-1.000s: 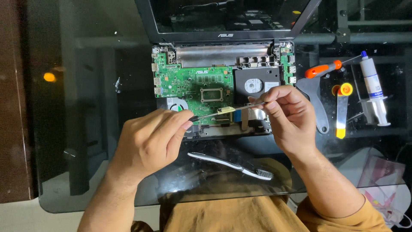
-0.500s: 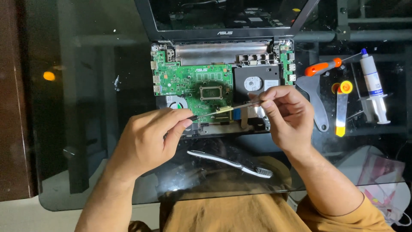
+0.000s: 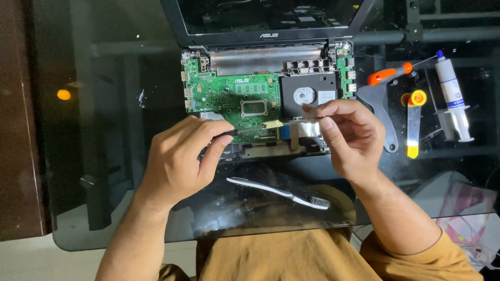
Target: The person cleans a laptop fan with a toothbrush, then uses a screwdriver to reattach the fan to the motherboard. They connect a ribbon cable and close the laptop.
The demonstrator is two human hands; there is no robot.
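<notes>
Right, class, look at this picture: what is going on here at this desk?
A person sits at a glass table with an opened laptop whose green circuit board is bare. The left hand holds a thin dark tool pointed at a small yellowish strip, while the right hand pinches a flat ribbon cable beside it. A toothbrush lies in front; an orange-handled screwdriver and a syringe lie to the right.

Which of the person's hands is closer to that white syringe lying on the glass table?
Right. The right hand sits just left of the white syringe, over the laptop's edge; the left hand is much farther left.
</notes>
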